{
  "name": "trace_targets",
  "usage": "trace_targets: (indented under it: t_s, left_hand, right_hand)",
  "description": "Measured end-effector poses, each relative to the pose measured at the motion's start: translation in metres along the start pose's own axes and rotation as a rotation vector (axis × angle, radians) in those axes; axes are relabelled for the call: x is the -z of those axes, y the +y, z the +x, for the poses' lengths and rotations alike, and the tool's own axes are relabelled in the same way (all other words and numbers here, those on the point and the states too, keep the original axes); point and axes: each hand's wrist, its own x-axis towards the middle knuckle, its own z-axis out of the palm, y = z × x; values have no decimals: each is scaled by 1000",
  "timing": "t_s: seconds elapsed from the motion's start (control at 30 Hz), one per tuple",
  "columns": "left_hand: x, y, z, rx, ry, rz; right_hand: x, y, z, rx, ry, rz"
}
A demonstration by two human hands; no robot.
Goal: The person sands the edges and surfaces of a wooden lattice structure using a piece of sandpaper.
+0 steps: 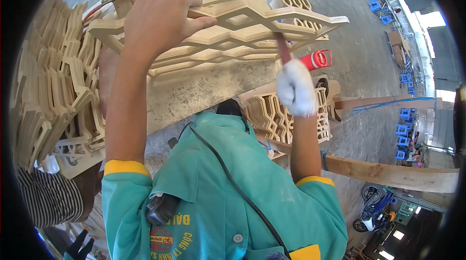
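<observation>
A pale plywood lattice panel [242,17], made of stacked zigzag strips, lies across the workbench [189,90]. My bare left hand [160,22] is closed over its left part, thumb and fingers around the top strip. On my right hand [296,88] is a white knitted glove. Its fingers wrap around a dark reddish, narrow stick-like tool [282,49], whose far end meets the panel's right part. What kind of tool it is, I cannot tell.
Lattice pieces [53,85] are stacked at left, near a person's striped clothing [53,197]. More lattice panels [272,114] stand beneath my right arm. A red bottle [316,59] is just beyond my glove. Blue stools [405,134] and a motorbike [374,206] are farther right.
</observation>
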Motion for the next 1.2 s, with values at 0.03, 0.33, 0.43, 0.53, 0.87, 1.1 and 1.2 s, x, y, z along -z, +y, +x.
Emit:
trace_targets:
  t_s: [0.03,0.33,0.43,0.53,0.87,1.1,1.2]
  left_hand:
    - [1,-1,1,-9,6,-1]
    - [-3,0,0,-18,23,-13]
    - [1,-1,2,0,2,-7]
    - [-3,0,1,-8,3,-24]
    - [0,-1,4,-5,-10,-16]
    - [-2,-2,2,-19,0,-15]
    - [1,-2,5,-16,-14,-13]
  right_hand:
    - [5,0,1,66,-11,25]
    - [20,-26,-1,-23,18,600]
    - [12,-3,1,-84,82,261]
    - [25,-17,0,5,15,732]
    - [37,-18,7,-4,-179,660]
    - [31,-17,6,7,-10,484]
    - [27,-10,7,-10,94,426]
